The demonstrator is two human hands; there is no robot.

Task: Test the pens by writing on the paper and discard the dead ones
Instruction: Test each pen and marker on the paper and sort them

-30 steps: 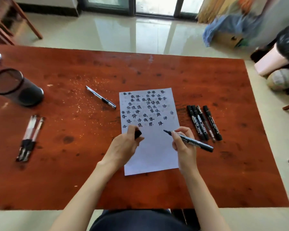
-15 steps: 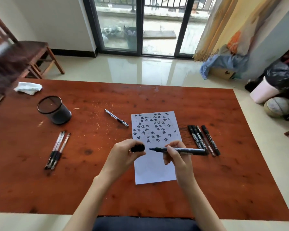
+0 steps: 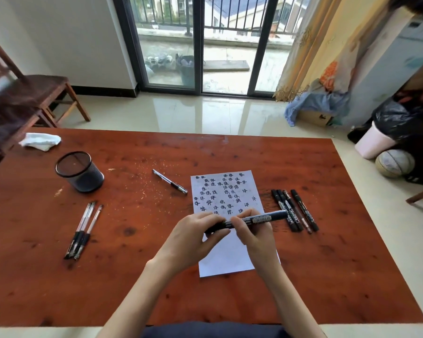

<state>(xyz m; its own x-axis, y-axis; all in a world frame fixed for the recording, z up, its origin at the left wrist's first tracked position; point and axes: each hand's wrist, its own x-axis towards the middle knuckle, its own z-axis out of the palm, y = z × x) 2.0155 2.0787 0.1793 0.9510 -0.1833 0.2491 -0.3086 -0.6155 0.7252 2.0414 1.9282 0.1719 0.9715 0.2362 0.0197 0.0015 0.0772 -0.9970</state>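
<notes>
Black marker (image 3: 252, 220) lies level above the paper (image 3: 230, 258). Your left hand (image 3: 193, 240) pinches its capped end; your right hand (image 3: 254, 234) grips the barrel.

Nine pens (image 3: 295, 210), one paper (image 3: 227, 191), one cup (image 3: 80, 172)

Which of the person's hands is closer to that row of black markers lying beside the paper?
Right. The right hand is just left of the black markers; the left hand sits further left, over the paper.
</notes>
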